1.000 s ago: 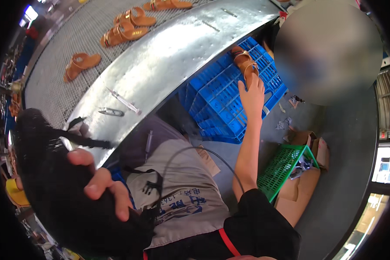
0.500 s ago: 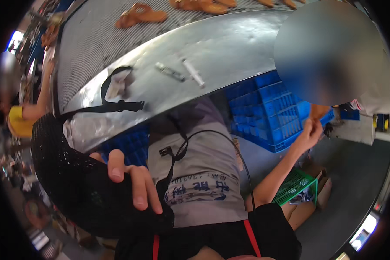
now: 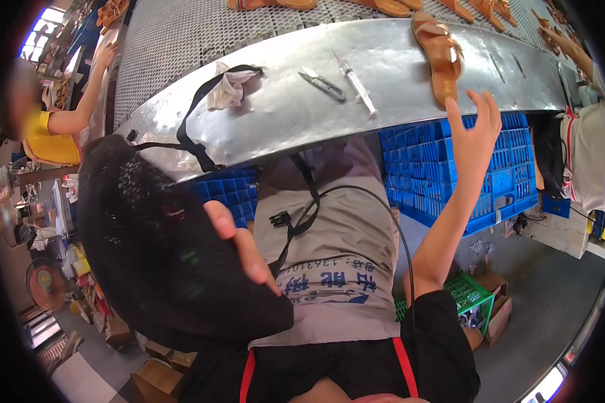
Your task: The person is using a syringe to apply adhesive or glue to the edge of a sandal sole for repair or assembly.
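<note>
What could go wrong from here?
1. The sandal lies with its heel near the front edge of the ledge, close to the open right hand; a bump might knock it off.
2. The syringe and snips lie loose; a hand sweeping across could get pricked or nicked.
3. The strap lies against the rag; if the left hand shifts the black mesh item, the strap might drag the rag along.

A black short-sleeved cloth top [image 3: 444, 346] is crossed by narrow red straps [image 3: 405, 367]; a blue-printed grey fabric apron [image 3: 349, 235] is overhung by a black cable [image 3: 403, 242]
</note>
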The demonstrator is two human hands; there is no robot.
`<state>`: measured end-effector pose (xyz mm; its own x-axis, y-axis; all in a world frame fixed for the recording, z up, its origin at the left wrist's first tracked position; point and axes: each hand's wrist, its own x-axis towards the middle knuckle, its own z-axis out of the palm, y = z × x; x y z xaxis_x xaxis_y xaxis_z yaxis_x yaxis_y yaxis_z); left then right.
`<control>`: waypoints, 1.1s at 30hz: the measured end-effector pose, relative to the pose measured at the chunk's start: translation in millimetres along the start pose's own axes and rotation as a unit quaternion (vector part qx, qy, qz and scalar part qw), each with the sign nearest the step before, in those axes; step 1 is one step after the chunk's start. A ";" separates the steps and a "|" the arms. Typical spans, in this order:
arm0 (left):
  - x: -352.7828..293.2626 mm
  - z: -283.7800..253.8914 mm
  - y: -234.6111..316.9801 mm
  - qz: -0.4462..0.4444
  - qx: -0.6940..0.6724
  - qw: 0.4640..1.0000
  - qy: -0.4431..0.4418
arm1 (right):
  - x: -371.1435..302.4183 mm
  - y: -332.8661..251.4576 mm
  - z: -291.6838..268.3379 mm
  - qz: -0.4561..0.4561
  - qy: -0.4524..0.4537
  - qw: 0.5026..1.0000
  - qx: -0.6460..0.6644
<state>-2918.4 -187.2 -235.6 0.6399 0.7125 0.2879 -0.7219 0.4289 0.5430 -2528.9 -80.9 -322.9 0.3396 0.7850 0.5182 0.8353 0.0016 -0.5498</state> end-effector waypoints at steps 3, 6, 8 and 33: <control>2.5 -20.3 -18.0 -0.030 0.091 0.994 0.045 | -41.0 -53.7 -54.4 0.210 -0.174 0.891 0.362; 32.6 -24.6 -72.6 -0.047 0.198 0.974 0.098 | -81.5 -68.8 -64.1 0.070 -0.314 0.728 0.605; 83.2 -44.0 -111.1 -0.062 0.256 0.957 0.122 | -107.4 -72.5 -86.2 0.094 -0.321 0.711 0.619; 210.1 44.5 -292.6 -0.036 0.273 0.961 -0.022 | -186.8 73.6 -201.0 0.243 0.138 0.949 0.144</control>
<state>-2561.0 -187.7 -299.0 0.7021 0.6623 0.2615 -0.4373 0.1113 0.8924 -2443.9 -351.9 -328.5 0.7884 0.5442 0.2867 0.4113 -0.1199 -0.9036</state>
